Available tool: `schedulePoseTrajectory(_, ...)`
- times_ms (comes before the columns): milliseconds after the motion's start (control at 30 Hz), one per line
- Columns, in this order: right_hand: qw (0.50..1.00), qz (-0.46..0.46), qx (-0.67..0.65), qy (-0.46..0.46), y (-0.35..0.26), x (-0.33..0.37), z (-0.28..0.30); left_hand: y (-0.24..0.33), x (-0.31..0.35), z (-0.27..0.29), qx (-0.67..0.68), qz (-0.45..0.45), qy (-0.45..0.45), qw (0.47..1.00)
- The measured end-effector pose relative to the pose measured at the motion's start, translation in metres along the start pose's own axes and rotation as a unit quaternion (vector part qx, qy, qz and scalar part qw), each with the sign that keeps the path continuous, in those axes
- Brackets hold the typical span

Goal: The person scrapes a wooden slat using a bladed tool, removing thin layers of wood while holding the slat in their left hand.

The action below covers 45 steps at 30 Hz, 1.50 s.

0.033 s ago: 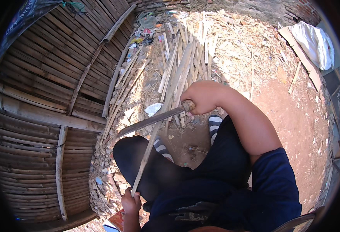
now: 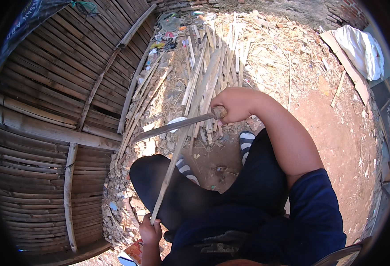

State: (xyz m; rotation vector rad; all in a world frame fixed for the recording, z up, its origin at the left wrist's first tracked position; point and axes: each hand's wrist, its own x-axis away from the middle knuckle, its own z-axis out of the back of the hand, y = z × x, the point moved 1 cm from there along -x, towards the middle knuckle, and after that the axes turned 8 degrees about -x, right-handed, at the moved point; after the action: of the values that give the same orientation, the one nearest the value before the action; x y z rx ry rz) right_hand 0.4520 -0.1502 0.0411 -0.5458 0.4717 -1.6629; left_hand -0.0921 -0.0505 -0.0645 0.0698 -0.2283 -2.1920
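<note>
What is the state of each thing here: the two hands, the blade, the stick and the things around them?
right hand: closed around the handle of the long blade, raised.
long blade: held flat, crossing the bamboo strip.
left hand: gripping the lower end of the bamboo strip.
bamboo strip: held slanting, upper end toward the pile.
pile of split bamboo: lying loose on the ground.
bamboo wall: standing at the left.
white cloth: crumpled at the upper right.
</note>
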Motion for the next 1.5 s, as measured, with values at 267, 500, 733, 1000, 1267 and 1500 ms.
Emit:
schedulePoseTrajectory(267, 0.987, -0.085, -0.113, 0.070, 0.026, -0.001, 0.016, -0.005, -0.001, -0.001, 0.016, -0.012, -0.004, 1.000)
schedulePoseTrajectory(500, 0.995, 0.056, 0.071, -0.043, -0.044, 0.000, -0.016, -0.005, -0.004, 0.002, 0.021, -0.027, 0.006, 0.999)
schedulePoseTrajectory(733, 0.975, -0.169, -0.125, 0.070, 0.034, -0.009, 0.026, -0.002, -0.005, 0.006, 0.048, -0.028, 0.005, 0.998)
schedulePoseTrajectory(1000, 0.994, 0.057, 0.060, -0.074, -0.048, -0.008, -0.033, -0.004, -0.007, 0.006, 0.060, -0.031, -0.003, 0.998)
schedulePoseTrajectory(1267, 0.980, -0.148, -0.129, 0.044, 0.036, -0.019, 0.014, -0.001, -0.011, 0.014, 0.071, -0.011, -0.023, 0.997)
schedulePoseTrajectory(1500, 0.994, -0.037, 0.018, -0.102, -0.027, -0.021, -0.027, -0.002, -0.012, 0.019, 0.059, -0.008, -0.058, 0.997)
